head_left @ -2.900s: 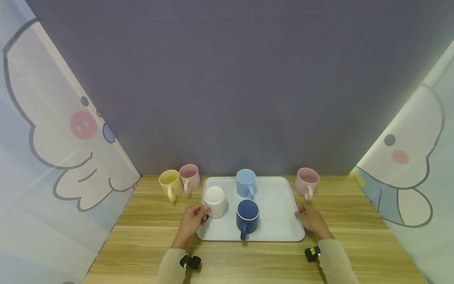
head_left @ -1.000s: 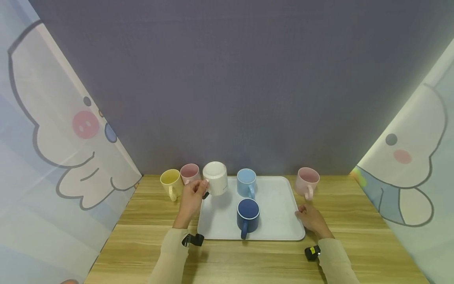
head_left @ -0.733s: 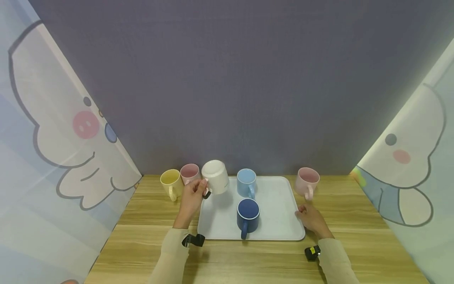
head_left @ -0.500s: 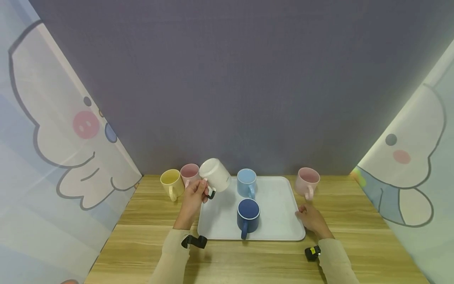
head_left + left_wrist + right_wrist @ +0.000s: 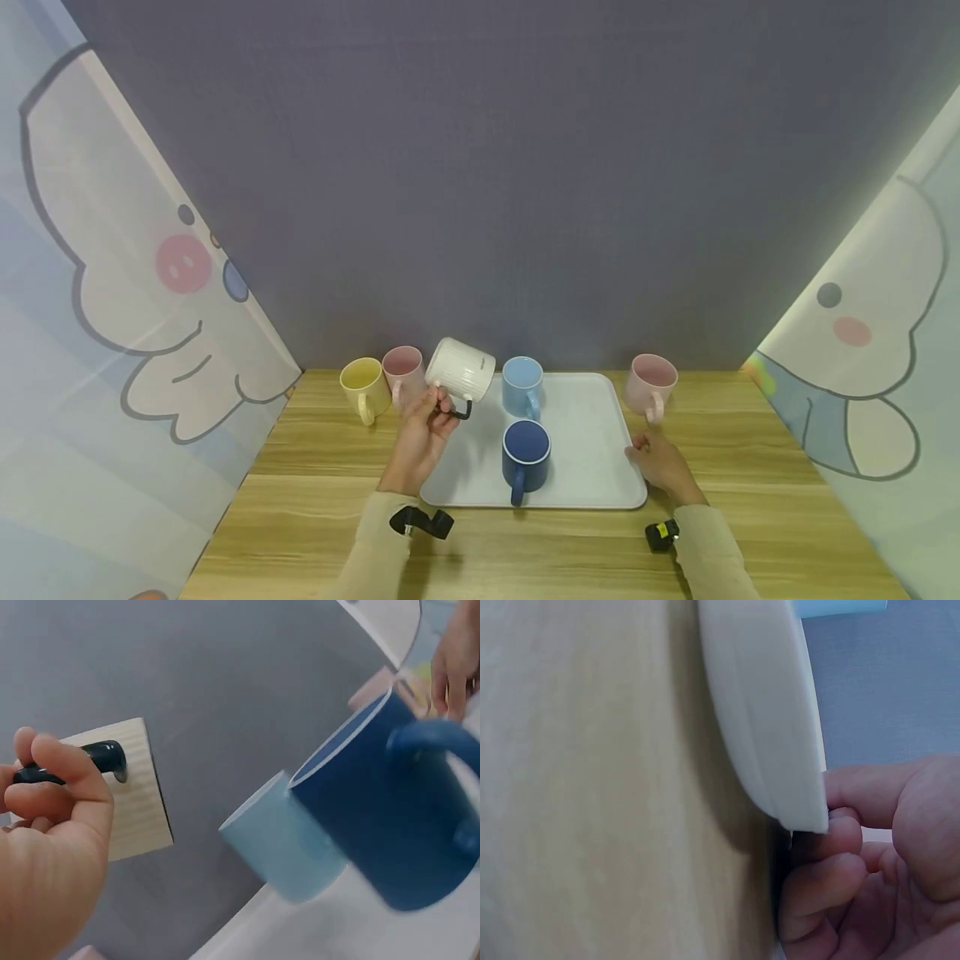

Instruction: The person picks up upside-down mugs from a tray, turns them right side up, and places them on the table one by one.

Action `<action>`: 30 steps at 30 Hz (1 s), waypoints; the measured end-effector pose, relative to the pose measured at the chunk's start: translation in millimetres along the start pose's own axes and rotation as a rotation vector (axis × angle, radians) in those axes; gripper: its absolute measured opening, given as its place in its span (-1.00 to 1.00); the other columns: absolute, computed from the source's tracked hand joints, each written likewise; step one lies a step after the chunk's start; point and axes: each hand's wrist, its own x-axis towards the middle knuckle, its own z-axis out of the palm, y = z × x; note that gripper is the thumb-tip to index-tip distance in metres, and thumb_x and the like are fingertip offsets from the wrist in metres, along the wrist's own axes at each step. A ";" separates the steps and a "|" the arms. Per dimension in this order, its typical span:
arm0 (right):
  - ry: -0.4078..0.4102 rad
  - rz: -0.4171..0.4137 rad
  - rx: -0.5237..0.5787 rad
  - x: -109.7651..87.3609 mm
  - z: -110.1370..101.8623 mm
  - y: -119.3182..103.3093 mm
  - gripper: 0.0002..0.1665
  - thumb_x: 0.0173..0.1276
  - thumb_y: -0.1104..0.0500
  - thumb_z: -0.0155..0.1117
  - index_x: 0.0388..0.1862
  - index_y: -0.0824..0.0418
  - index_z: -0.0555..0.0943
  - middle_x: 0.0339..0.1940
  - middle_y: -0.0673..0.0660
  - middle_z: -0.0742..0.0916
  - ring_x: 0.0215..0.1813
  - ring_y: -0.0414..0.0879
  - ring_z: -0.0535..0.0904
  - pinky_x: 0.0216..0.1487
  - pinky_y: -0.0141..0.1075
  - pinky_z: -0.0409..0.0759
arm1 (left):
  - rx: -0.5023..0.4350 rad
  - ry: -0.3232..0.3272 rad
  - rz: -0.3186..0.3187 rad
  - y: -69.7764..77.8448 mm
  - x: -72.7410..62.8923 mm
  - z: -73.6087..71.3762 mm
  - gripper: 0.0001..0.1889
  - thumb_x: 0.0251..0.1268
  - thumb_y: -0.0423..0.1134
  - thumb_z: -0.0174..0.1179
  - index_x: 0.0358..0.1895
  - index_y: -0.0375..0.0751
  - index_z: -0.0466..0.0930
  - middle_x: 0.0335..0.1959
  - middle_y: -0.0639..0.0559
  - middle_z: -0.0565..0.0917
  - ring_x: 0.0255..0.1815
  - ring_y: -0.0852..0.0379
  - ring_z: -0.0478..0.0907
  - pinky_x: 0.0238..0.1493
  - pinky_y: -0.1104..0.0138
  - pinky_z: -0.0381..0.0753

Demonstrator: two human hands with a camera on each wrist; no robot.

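Fingers of the left hand (image 5: 422,437) pinch a tilted white mug (image 5: 460,368) by its handle (image 5: 109,754) over the tray (image 5: 592,446); those of the right hand (image 5: 662,462) pinch the tray's right rim. It holds a light-blue mug (image 5: 520,389) and dark-blue mug (image 5: 524,468); a pink mug (image 5: 648,388) stands right of it.

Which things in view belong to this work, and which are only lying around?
Likely in use:
white mug (in left hand)
tray (held by right hand)
light blue mug, dark blue mug (on tray)

Seemingly lying about:
yellow mug
left pink mug
right pink mug
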 end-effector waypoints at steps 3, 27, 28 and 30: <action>0.001 -0.004 0.003 -0.3 -0.2 -0.8 -0.72 0.50 0.17 0.14 0.00 0.39 0.48 -0.27 0.21 0.59 -0.20 0.04 0.51 -0.28 -0.25 0.44 | -0.082 -0.033 0.010 -5.4 0.9 0.7 -0.71 0.69 -0.12 -0.16 -0.29 -0.06 0.43 -0.39 0.19 0.47 -0.48 0.33 0.24 -0.25 0.49 0.50; 0.001 -0.014 -0.017 1.5 0.0 1.5 -0.70 0.51 0.16 0.13 0.01 0.40 0.48 -0.24 0.22 0.61 -0.18 0.04 0.53 -0.28 -0.25 0.45 | -0.444 -0.116 -0.012 -21.0 0.9 9.4 -0.64 0.73 -0.22 -0.34 -0.24 -0.16 0.44 -0.41 0.11 0.56 -0.52 0.32 0.43 0.09 0.33 0.70; 0.002 -0.011 -0.018 1.6 0.1 1.6 -0.70 0.51 0.16 0.13 0.01 0.39 0.48 -0.23 0.22 0.61 -0.18 0.05 0.53 -0.27 -0.25 0.45 | -0.440 -0.105 -0.012 -21.4 0.9 9.7 -0.65 0.73 -0.22 -0.34 -0.24 -0.16 0.44 -0.41 0.12 0.56 -0.51 0.32 0.45 0.08 0.34 0.70; 0.001 -0.009 -0.021 1.3 -0.1 1.4 -0.70 0.51 0.16 0.13 0.01 0.39 0.49 -0.22 0.23 0.61 -0.17 0.05 0.53 -0.27 -0.25 0.45 | -0.445 -0.085 -0.013 -21.6 0.8 10.5 -0.65 0.73 -0.22 -0.33 -0.25 -0.17 0.44 -0.42 0.11 0.55 -0.48 0.31 0.48 0.07 0.33 0.71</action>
